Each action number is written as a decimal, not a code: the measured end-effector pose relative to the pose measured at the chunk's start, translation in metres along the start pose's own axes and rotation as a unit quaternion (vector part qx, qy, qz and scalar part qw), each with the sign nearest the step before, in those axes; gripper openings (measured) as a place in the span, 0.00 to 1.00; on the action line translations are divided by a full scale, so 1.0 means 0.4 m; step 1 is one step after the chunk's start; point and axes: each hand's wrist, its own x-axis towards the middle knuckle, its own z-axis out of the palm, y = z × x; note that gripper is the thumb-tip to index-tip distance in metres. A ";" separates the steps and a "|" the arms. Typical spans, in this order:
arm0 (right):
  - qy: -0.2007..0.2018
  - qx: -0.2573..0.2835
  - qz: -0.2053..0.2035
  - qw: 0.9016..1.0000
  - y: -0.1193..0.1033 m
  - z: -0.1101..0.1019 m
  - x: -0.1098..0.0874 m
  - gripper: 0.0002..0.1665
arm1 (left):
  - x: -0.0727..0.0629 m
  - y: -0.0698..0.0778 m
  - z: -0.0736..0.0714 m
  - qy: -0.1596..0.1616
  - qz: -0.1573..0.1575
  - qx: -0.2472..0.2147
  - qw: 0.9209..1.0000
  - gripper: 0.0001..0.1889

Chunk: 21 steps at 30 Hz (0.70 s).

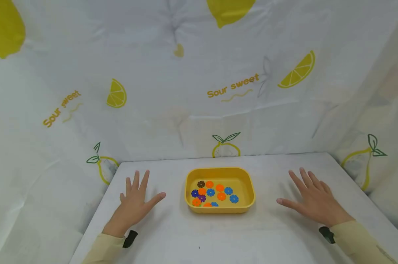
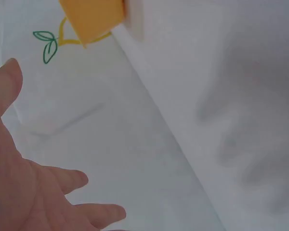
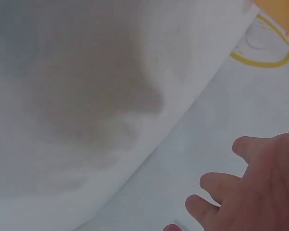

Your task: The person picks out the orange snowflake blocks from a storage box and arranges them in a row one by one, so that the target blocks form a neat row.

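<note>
Tray [image 1: 242, 182] of coloured discs [image 1: 210, 192] sits between left hand [image 1: 133, 206] and right hand [image 1: 317, 202], both outspread.

A white cloth [image 1: 153, 121] hangs behind and beside a flat white table [image 1: 265, 238]. It shows yellow lemon pictures [image 1: 299, 73] and 2 orange "Sour sweet" prints [image 1: 233, 86].
</note>
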 end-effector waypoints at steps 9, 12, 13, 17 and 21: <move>-0.010 0.023 -0.068 0.997 -0.096 -0.038 0.091 0.69 | 0.065 0.076 0.055 0.007 0.015 -0.154 0.988 0.56; -0.026 0.056 -0.106 0.992 -0.136 -0.050 0.116 0.65 | 0.092 0.101 0.077 0.004 -0.005 -0.211 0.977 0.51; -0.031 0.068 -0.118 0.990 -0.148 -0.053 0.125 0.64 | 0.099 0.107 0.084 0.001 -0.010 -0.233 0.973 0.48; -0.049 0.105 -0.153 0.981 -0.196 -0.070 0.161 0.58 | 0.133 0.120 0.112 -0.024 -0.013 -0.327 0.945 0.40; -0.076 0.112 -0.171 0.976 -0.246 -0.085 0.200 0.53 | 0.159 0.129 0.139 -0.051 -0.013 -0.402 0.914 0.32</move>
